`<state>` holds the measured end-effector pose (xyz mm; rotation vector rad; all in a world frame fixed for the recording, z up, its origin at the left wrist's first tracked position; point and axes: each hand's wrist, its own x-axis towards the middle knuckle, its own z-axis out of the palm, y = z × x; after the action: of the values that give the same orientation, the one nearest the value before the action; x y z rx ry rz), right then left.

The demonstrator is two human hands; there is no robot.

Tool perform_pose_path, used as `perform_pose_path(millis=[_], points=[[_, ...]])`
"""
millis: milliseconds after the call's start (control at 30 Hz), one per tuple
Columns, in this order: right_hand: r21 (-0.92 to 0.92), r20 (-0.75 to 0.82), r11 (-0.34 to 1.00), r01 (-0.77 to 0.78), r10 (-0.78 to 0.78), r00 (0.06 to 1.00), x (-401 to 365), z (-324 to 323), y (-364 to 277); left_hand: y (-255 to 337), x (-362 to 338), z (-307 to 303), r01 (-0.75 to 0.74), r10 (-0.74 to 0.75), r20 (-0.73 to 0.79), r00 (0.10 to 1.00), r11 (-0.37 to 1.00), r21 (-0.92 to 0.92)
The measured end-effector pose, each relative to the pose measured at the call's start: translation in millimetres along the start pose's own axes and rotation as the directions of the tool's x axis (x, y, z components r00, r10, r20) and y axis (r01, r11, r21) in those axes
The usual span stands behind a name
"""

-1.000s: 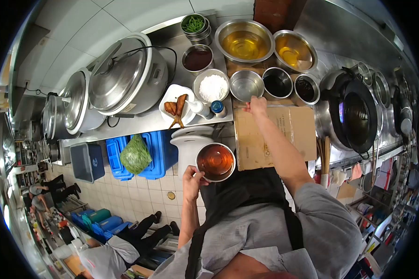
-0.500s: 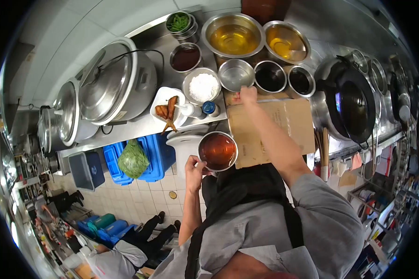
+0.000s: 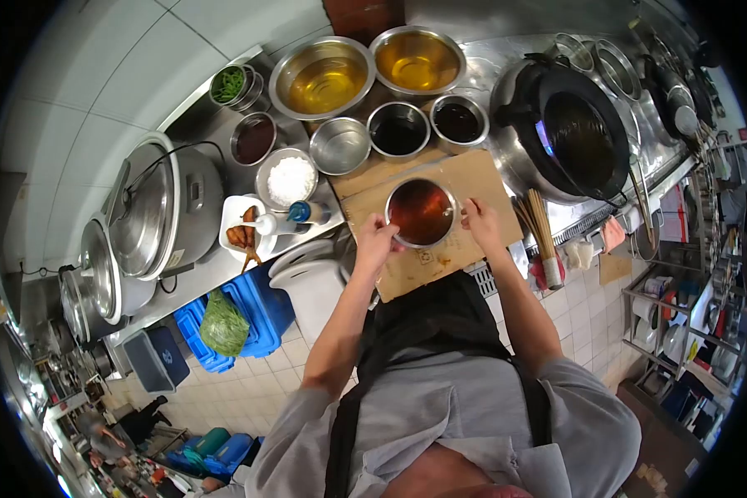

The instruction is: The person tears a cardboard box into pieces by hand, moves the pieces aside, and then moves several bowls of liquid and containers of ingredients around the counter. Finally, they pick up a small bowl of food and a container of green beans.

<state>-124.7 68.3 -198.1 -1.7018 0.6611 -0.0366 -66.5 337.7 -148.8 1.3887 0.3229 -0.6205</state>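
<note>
A round metal bowl (image 3: 422,212) of clear reddish-brown liquid is held over the cardboard sheet (image 3: 452,270) on the counter. My left hand (image 3: 379,242) grips its left rim, thumb on top. Close to the bowl's right rim is my right hand (image 3: 480,224), its fingers curled together; whether they touch the rim or hold something small I cannot make out. Behind the bowl stand a metal bowl of clear liquid (image 3: 340,146) and two metal bowls of dark liquid, one in the middle (image 3: 399,130) and one at the right (image 3: 458,123).
Large bowls of yellow oil (image 3: 322,87) stand at the back. A bowl of white granules (image 3: 291,182), a dish of browned fish (image 3: 241,236) and a large cooker (image 3: 153,212) are left. A black wok (image 3: 577,137) and bundled sticks (image 3: 544,241) are right.
My left hand has carried the bowl of reddish-brown liquid forward over the cardboard. My right hand has come back from the clear-liquid bowl to its right rim. The view has shifted.
</note>
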Motion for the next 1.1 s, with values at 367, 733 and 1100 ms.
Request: perform_pose_path(millis=[367,733,1100], points=[[0.387,0.015,0.904,-0.182,0.191,0.982,32,-79,21,-33,95,164,0.028,-0.029,0.036,0.999,0.999,0.041],[0.574,0.116,0.789,-0.218,0.184,0.976,43,-77,4,-30,173,158,-0.18,0.346,-0.215,0.913,0.817,0.548],[0.076,-0.015,0.966,-0.246,0.248,0.969,-35,-119,81,-75,-17,116,-0.335,0.128,0.345,0.93,-0.094,0.938]])
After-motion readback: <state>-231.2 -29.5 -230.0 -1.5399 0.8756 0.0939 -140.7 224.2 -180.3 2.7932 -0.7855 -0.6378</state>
